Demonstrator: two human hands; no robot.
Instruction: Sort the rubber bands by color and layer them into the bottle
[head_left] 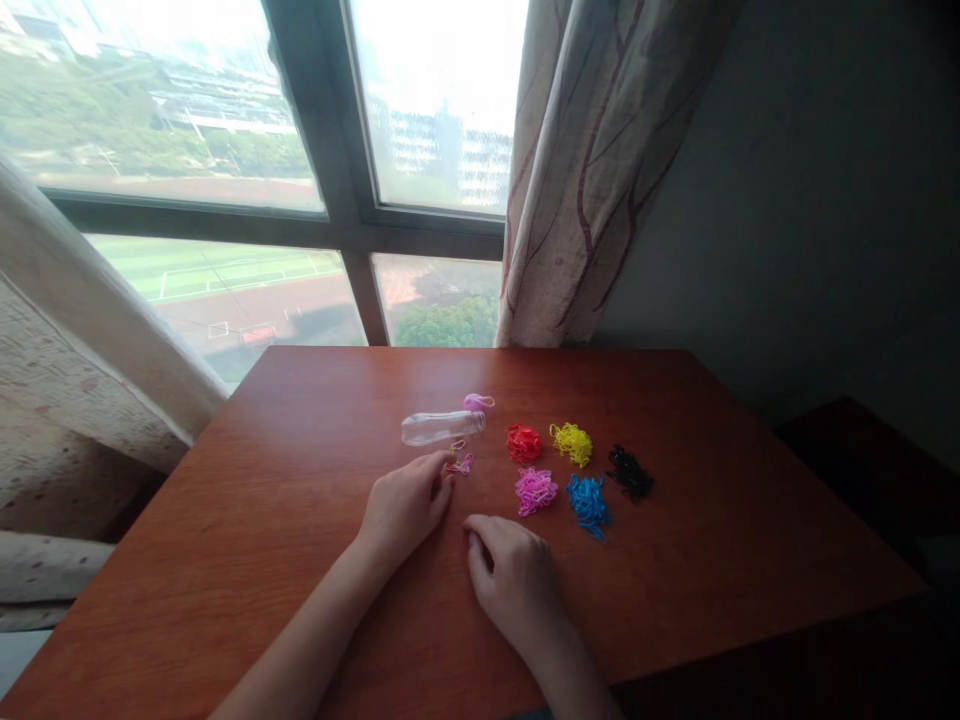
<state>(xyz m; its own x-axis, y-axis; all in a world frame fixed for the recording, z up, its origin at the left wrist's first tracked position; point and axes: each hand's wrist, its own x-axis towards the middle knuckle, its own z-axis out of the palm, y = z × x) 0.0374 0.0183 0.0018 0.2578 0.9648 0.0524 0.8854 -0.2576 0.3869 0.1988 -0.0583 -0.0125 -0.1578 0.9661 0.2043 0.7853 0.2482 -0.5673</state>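
Observation:
My left hand [405,503] rests on the table with its fingers reaching forward and the thumb apart. Its index fingertip touches or almost touches a few small loose loops [463,464], pink and pale, which look like tiny rubber bands or pins. Nearer to me, my right hand [517,572] lies on the tabletop, fingers curled and thumb tip close to the index; whether anything is between them is hidden. Beyond the left hand, a clear plastic bottle [439,428] lies on its side, and its pink cap [477,402] with a loop is off, beside the neck.
Right of my hands are piles of small loops: red [523,443], yellow [572,444], pink [535,491], blue [589,503] and black [630,473]. The brown wooden table [300,460] ends at a window [337,225], with curtains [585,170] either side.

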